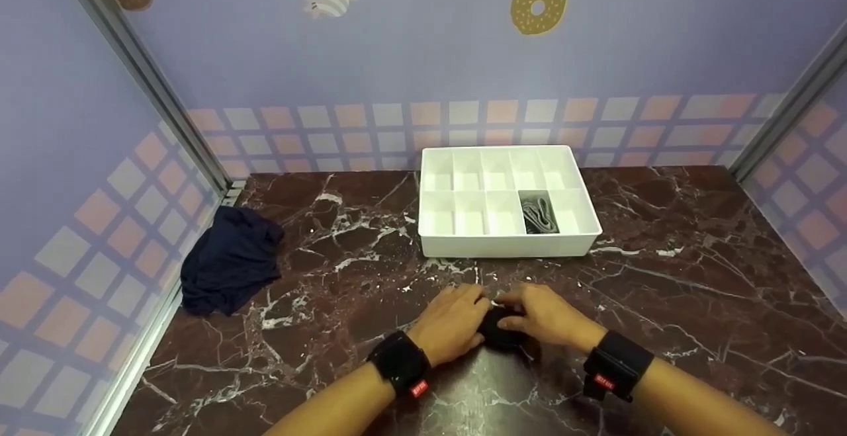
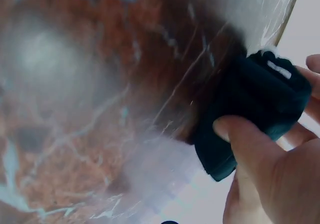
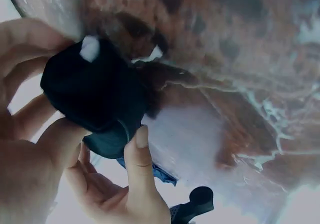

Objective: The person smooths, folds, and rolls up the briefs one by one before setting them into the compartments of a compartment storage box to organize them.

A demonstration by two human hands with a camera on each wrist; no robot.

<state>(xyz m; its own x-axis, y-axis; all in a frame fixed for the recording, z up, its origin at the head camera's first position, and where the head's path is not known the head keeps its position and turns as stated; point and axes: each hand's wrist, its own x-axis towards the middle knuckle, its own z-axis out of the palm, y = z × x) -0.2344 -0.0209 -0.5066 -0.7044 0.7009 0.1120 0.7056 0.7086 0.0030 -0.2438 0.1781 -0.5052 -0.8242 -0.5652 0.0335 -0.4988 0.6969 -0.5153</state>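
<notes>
A: Head view. A dark rolled cloth [image 1: 501, 327] is gripped between the left hand [image 1: 453, 323] and the right hand [image 1: 546, 317], low on the marble table [image 1: 695, 277], at 6 o'clock from the white divider tray [image 1: 509, 245]. A grey folded item [image 1: 539, 214] is seen in one front cell. A navy garment [image 1: 228, 261] is heaped at 9 o'clock.

B: Left wrist view?

A: Dark rolled cloth [image 2: 252, 111] is pinched, thumb curled over it.

B: Right wrist view?

A: Dark rolled cloth [image 3: 92, 96] is cupped, fingers [image 3: 141, 156] wrapped round.

B: Risk?

A: Judged: roll could be loosened if pressure is eased, and could then be too bulky for a cell.
</notes>
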